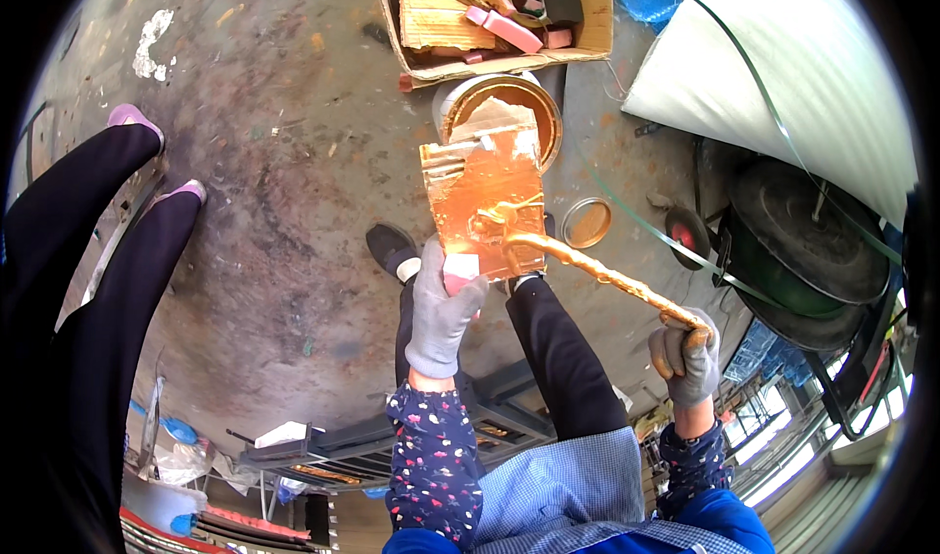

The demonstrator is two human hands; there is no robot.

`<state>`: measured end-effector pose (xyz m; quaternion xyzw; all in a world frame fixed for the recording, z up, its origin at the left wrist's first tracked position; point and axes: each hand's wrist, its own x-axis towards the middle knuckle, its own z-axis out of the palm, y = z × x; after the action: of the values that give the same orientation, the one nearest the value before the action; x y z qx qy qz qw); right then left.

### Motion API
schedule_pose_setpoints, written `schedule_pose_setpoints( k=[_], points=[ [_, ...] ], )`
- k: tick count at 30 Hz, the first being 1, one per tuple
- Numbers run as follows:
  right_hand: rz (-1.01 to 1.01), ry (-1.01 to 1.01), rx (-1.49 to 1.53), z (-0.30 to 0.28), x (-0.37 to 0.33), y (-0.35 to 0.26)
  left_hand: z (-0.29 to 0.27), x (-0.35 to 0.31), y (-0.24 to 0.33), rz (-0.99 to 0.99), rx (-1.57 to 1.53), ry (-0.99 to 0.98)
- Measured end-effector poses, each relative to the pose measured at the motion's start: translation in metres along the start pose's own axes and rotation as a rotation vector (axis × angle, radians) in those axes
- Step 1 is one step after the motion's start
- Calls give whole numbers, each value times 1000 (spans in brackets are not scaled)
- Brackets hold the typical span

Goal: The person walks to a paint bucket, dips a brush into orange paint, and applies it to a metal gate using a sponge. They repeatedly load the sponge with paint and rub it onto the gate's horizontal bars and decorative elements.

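My left hand, in a grey glove, is closed at the near edge of a piece of cardboard smeared with gold-orange paint. A small pink and white block sits under its fingers, on the cardboard's near corner. My right hand, in a stained grey glove, grips the end of a paint-coated stick. The stick's other end rests in a thick blob of paint on the cardboard. Behind the cardboard, partly covered by it, stands an open paint can.
A cardboard box with pink blocks, tape and scissors stands beyond the can. A round lid lies on the floor. At right are a white roll, a green strap and a black wheeled thing. Another person's legs are at left.
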<state>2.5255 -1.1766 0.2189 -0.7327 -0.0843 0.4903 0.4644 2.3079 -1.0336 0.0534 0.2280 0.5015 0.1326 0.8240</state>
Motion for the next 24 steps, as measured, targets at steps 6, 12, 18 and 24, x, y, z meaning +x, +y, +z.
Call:
schedule_pose_setpoints(
  k=[6, 12, 18, 24],
  points=[
    [-8, -20, 53, 1, 0, -4, 0, 0, 0, 37, 14, -10],
    [-16, -3, 119, -7, -1, 0, 2, 0, 3, 8, -88, -3],
    [-9, 112, 259, -23, 10, 21, -6, -6, -3, 29, -147, 38],
    [238, 332, 11, 1, 132, 93, -2, 3, -10, 211, -276, 186]
  ],
)
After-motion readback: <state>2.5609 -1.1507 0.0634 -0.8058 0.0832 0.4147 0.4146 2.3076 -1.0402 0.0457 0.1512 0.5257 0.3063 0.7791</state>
